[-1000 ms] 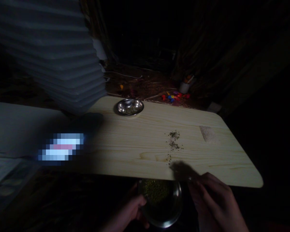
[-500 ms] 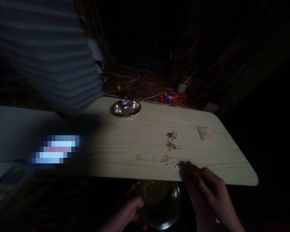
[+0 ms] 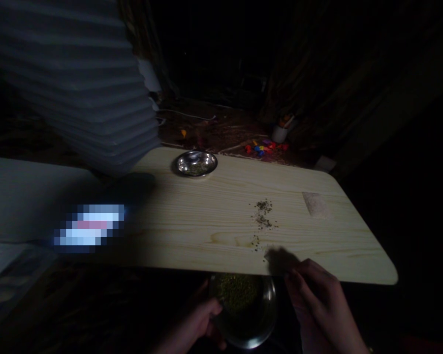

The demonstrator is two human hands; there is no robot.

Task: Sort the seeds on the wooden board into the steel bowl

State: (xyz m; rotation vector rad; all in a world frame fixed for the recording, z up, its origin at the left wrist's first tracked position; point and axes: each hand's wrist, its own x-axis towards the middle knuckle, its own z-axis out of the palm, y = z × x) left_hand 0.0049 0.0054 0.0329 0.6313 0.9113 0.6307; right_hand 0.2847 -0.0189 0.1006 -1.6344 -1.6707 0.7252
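My left hand [image 3: 197,322] grips the rim of a steel bowl [image 3: 260,329] of small green grains, held just below the near edge of a light wooden table [image 3: 206,221]. At that near edge my right hand [image 3: 312,295] rests, fingers curled and reaching onto the wood beside a scatter of green grains [image 3: 263,219]. The fingertips are dark and blurred. Whether they hold any grains is not visible.
A second small steel dish [image 3: 196,163] sits at the table's far edge. A pale patch [image 3: 315,204] marks the wood at right. A ribbed white object [image 3: 81,83] looms at upper left. Coloured bits [image 3: 264,146] and a white cup [image 3: 279,132] lie on the dark floor beyond.
My right hand's fingers shifted a little along the near edge, right and then back left. The left hand and its bowl stayed put.
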